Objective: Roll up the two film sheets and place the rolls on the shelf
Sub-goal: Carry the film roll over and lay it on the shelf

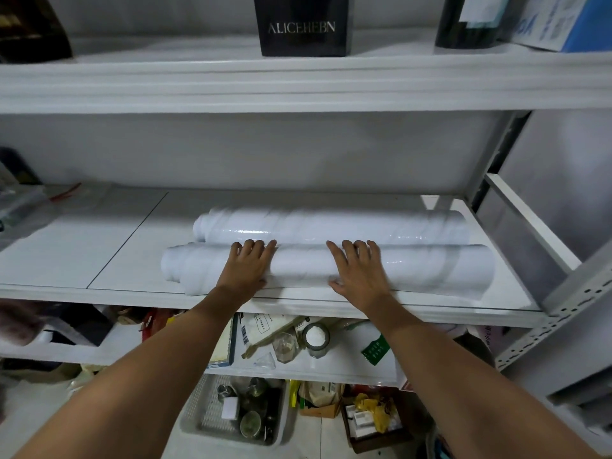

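Observation:
Two white rolls of film lie side by side, lengthways, on the white shelf [109, 256]. The far roll [331, 226] sits behind the near roll [430, 270], and the two touch. My left hand [246, 265] lies flat on top of the near roll left of its middle, fingers straight and reaching the gap between the rolls. Over the same roll, right of its middle, my right hand [359, 270] lies flat too, thumb at the roll's front side. The near roll's left end looks loosely wound, with a flap near the shelf's front edge.
The shelf above carries a black box [301, 24], a dark bottle [467, 21] and a blue-white box [563, 21]. Clear plastic items [20, 207] sit at the shelf's left end. Lower shelves hold jars, packets and a basket [231, 415]. A metal upright [563, 293] bounds the right side.

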